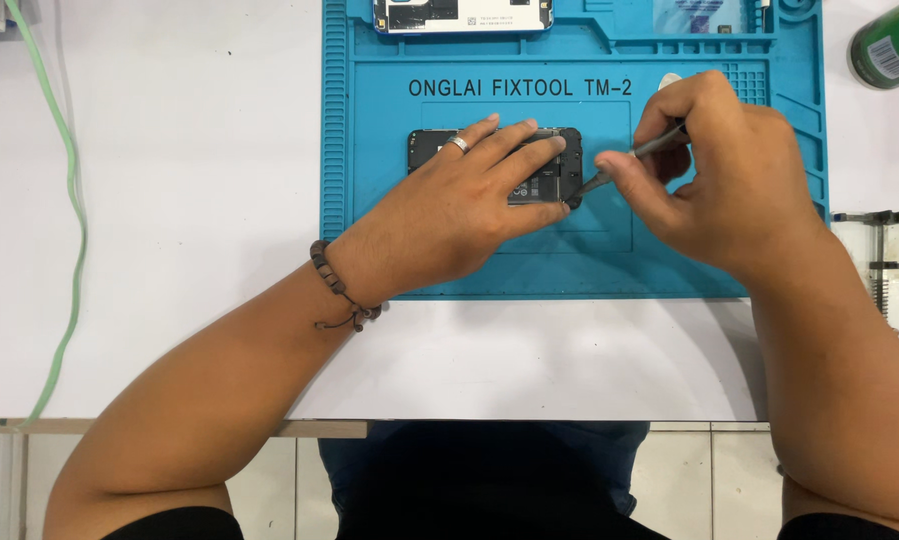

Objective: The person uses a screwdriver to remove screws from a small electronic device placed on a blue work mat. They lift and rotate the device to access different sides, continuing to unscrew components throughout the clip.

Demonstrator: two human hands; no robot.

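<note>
An opened black phone [554,175] lies face down in the middle of a blue repair mat [369,180]. My left hand [459,210] rests flat on it, fingers spread over its back, a ring on one finger and a bead bracelet at the wrist. My right hand [724,170] grips a thin grey screwdriver [634,160] like a pen. Its tip touches the phone's lower right corner.
A white phone part [464,14] lies at the mat's top edge. A green can [894,42] sits at the far right, with a metal clamp tool [889,260] below it. A green cable [69,190] runs down the left of the white table. The table's front edge is near my body.
</note>
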